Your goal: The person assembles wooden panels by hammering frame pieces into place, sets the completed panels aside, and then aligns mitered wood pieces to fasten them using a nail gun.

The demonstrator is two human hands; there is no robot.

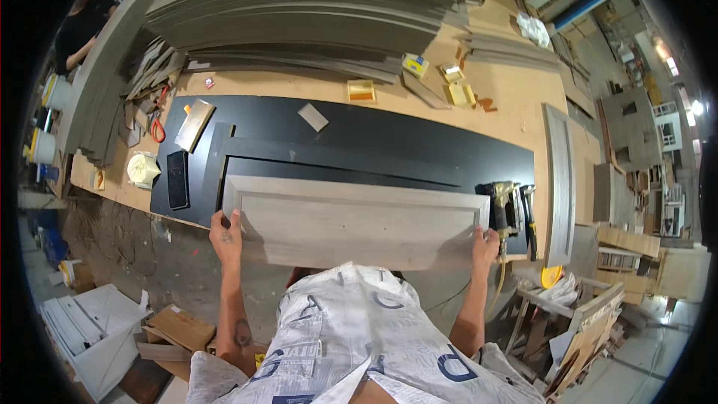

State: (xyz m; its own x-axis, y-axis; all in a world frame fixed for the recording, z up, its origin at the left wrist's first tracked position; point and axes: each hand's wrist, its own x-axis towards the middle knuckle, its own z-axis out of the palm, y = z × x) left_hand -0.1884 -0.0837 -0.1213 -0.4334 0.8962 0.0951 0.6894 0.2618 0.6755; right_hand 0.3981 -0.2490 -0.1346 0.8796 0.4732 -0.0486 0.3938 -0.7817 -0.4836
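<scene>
Between my two hands is a grey wood-grain cabinet door panel (pixel 351 224) with a raised frame, its near edge overhanging the bench close to my shirt. My left hand (pixel 226 236) grips its left end, thumb on top. At the right end, my right hand (pixel 485 243) is closed round the edge the same way. Under and behind the panel lies a black board (pixel 262 116) with dark guide strips (pixel 336 167) on it. A nail gun (pixel 506 206) with a hose rests just beyond my right hand. Beside it is a hammer-like tool (pixel 529 213), partly hidden.
Tall stacks of grey boards (pixel 299 19) fill the bench's far side. Left lie a roll of tape (pixel 142 170), a black phone-like slab (pixel 178 179) and red-handled scissors (pixel 157 129). Small yellow boxes (pixel 360 90) stand behind. Another narrow panel (pixel 559 183) lies right. A person's arm (pixel 78 52) shows far left.
</scene>
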